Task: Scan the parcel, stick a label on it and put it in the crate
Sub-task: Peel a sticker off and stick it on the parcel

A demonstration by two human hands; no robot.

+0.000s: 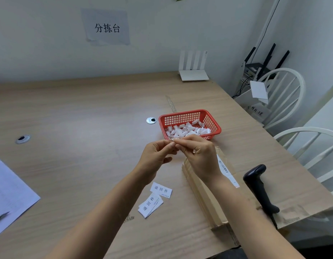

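Just in front of the red basket (190, 122), both hands are raised above the worktop (77, 118) and meet fingertip to fingertip. The left hand (156, 157) and right hand (197, 152) each have thumb and forefinger pinched on one small label (172, 140) — judged to be the peeling of its backing, though the strip is too small to confirm.

The parcel (208, 199), a flat cardboard packet, lies on the worktop on the near side of the basket, directly beneath the right wrist. Its long axis runs from the basket toward the person; a barcode strip (225, 169) runs along its right edge. The right hand is the nearer, so the label must travel down and slightly right to reach it.

Count: one parcel; one black scanner (259, 187), lying right of the parcel; one basket of many curled white slips; about three printed labels (154, 200) loose on the worktop, near side of the basket. No crate identified with certainty.
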